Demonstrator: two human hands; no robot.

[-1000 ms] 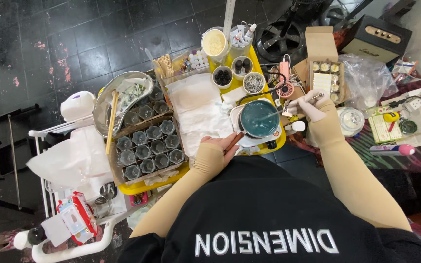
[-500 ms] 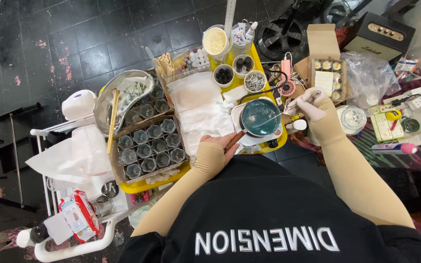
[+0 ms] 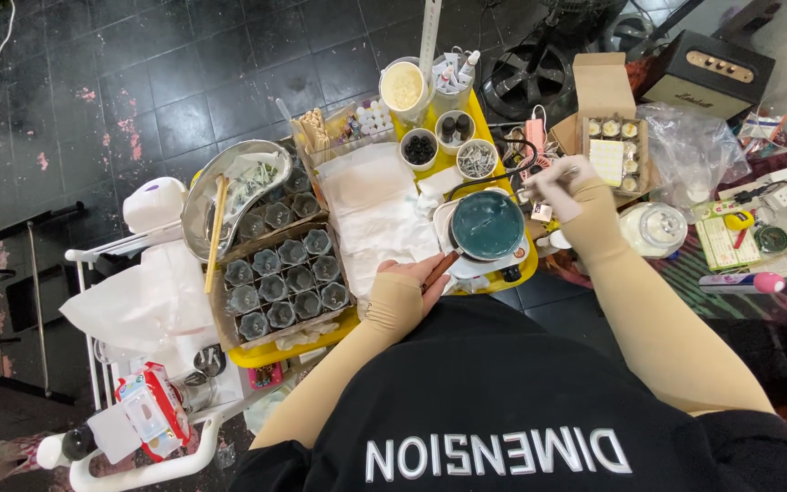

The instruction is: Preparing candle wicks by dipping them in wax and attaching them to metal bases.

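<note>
While lots of small things crowd the yellow tray (image 3: pixel 277 350), a teal pot (image 3: pixel 487 224) sits near its right end, with three little white bowls (image 3: pixel 456 128) behind it, a white cloth (image 3: pixel 377 211) to its left, and a brown box of twelve small cups (image 3: pixel 286 281) past the cloth. The left hand (image 3: pixel 411 278) has its grip wrapped shut around the pot's brown handle (image 3: pixel 440 267). The right hand (image 3: pixel 561 187), in a white glove, pinches a thin metal stick (image 3: pixel 544 176) just beside the pot's far rim, near an open cardboard box (image 3: pixel 612 146).
</note>
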